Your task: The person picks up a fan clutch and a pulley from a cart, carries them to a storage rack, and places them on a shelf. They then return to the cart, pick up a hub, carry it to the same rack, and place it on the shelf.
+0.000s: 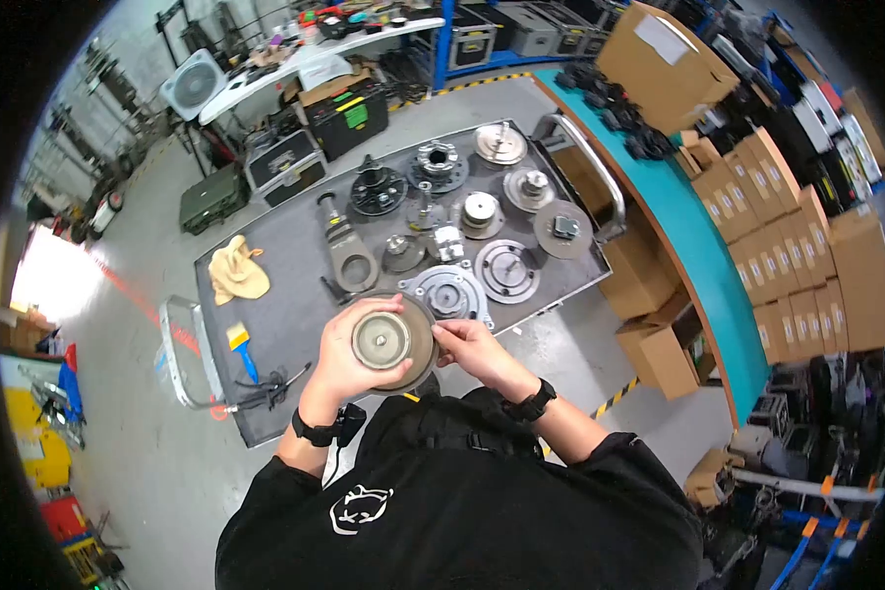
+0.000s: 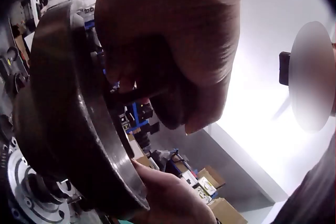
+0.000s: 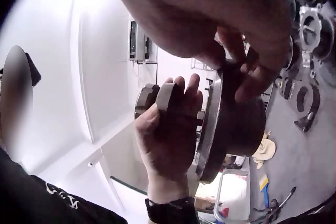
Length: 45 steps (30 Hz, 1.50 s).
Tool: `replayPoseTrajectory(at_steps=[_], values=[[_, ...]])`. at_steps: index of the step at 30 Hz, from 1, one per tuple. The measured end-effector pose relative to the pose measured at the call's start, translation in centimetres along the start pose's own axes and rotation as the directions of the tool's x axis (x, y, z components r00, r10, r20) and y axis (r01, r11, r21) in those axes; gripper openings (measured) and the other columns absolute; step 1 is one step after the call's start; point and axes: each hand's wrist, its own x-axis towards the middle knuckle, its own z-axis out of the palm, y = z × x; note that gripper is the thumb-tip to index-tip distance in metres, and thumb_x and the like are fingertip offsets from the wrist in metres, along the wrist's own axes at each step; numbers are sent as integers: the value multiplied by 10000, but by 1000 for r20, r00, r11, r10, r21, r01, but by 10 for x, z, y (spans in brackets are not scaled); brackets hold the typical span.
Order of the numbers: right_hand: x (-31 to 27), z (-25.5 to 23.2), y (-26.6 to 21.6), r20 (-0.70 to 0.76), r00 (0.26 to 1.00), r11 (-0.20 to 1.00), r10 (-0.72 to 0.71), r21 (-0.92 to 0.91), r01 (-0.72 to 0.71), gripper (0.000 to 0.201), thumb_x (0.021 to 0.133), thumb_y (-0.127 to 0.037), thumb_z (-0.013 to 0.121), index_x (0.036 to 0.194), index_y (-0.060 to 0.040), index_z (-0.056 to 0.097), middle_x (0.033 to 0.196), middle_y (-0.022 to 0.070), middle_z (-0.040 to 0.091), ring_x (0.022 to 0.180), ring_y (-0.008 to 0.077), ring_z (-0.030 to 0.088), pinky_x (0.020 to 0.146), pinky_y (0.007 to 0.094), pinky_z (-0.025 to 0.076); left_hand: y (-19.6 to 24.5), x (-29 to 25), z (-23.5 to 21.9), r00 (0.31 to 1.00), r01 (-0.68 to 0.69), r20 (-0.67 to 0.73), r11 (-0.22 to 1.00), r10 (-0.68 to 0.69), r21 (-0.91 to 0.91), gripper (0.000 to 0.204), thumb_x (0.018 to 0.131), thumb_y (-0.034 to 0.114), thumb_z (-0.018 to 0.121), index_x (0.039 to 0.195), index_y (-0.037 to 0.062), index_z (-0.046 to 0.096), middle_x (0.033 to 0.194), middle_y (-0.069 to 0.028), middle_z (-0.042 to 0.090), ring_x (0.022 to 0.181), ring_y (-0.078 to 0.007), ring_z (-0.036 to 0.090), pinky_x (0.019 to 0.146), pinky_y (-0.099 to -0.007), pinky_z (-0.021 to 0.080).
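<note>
Over the near edge of a grey-topped cart, I hold a dark round metal part with a wide flange (image 1: pixel 424 339) and a smaller round end cap (image 1: pixel 381 339). My left hand (image 1: pixel 336 356) curls its thumb and fingers round the narrow section between cap and flange, as the right wrist view shows. The right hand (image 1: pixel 474 351) pinches the flange's rim between thumb and fingers. In the right wrist view the flange (image 3: pixel 211 129) stands on edge, with a thick cylindrical body (image 3: pixel 247 129) behind it. A silver ring-shaped housing (image 1: pixel 447 298) lies on the cart just beyond the hands.
Several machined discs and hubs cover the far half of the cart (image 1: pixel 285 231). A flat plate with a round hole (image 1: pixel 352 265) lies left of them. At the left are a tan cloth (image 1: pixel 238 270), a brush (image 1: pixel 243 351) and black cables (image 1: pixel 265 390). Right stands a teal-topped bench (image 1: pixel 693 265).
</note>
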Motion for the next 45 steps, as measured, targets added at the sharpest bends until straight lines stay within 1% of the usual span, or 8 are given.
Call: replayPoseTrajectory(at_steps=[5, 10, 20, 24, 28, 33, 39, 45], values=[[-49, -32, 9, -175, 984, 999, 15, -26, -20, 335, 1035, -259, 512, 1119, 26, 667, 893, 19, 678, 741, 82, 594, 680, 268, 517, -4, 23, 45, 976, 0, 215, 992, 27, -124, 596, 578, 170, 879, 1104, 23, 642, 1139, -123, 683, 1124, -271, 644, 994, -377, 482], [-118, -63, 25, -323, 935, 963, 148, 262, -62, 380, 1030, -361, 522, 993, -10, 664, 799, -13, 583, 762, 102, 579, 710, 293, 528, 9, 40, 111, 903, 9, 421, 975, 87, -221, 609, 590, 198, 890, 1114, 12, 641, 1140, -113, 683, 1112, -220, 640, 979, -350, 480], [-298, -138, 86, -580, 804, 915, 132, 383, 125, 439, 973, -431, 606, 1074, -11, 684, 857, -1, 630, 776, 99, 594, 732, 266, 527, 106, 26, 298, 700, -27, 676, 953, 232, -300, 583, 571, 210, 907, 1069, 24, 666, 1102, -105, 703, 1063, -200, 668, 956, -331, 509], [-385, -169, 121, -660, 735, 904, 157, 396, 162, 497, 947, -437, 637, 1171, 6, 662, 999, 44, 660, 875, 111, 598, 773, 262, 527, 148, -4, 387, 589, -11, 758, 941, 278, -337, 581, 579, 188, 910, 1083, 26, 670, 1103, -103, 706, 1065, -193, 668, 953, -325, 513], [-477, -193, 143, -740, 651, 935, 168, 329, 133, 504, 935, -432, 655, 1178, 9, 663, 958, 18, 640, 822, 86, 563, 739, 256, 511, 194, -42, 472, 512, -22, 789, 924, 339, -383, 584, 581, 186, 913, 1087, 25, 670, 1104, -104, 707, 1056, -192, 671, 947, -329, 517], [-565, -214, 168, -852, 502, 938, 145, 280, 204, 385, 925, -432, 666, 957, -51, 714, 757, -45, 568, 725, 65, 525, 667, 246, 480, 232, -75, 559, 364, 3, 842, 904, 397, -428, 590, 587, 191, 914, 1095, 25, 664, 1108, -102, 710, 1044, -194, 673, 939, -335, 519], [-641, -256, 198, -910, 393, 910, 134, 270, 314, 348, 935, -398, 659, 944, -55, 719, 770, -39, 603, 706, 68, 536, 645, 244, 472, 290, -88, 654, 178, 39, 868, 878, 464, -478, 584, 597, 195, 911, 1096, 30, 656, 1112, -91, 708, 1047, -179, 664, 944, -334, 512], [-731, -325, 231, -935, 294, 846, 198, 314, 431, 343, 957, -374, 639, 1016, -47, 725, 835, -21, 654, 725, 65, 566, 632, 241, 468, 337, -100, 797, -14, 47, 866, 865, 501, -500, 587, 586, 226, 914, 1086, 42, 667, 1086, -86, 707, 1027, -185, 671, 935, -342, 517]])
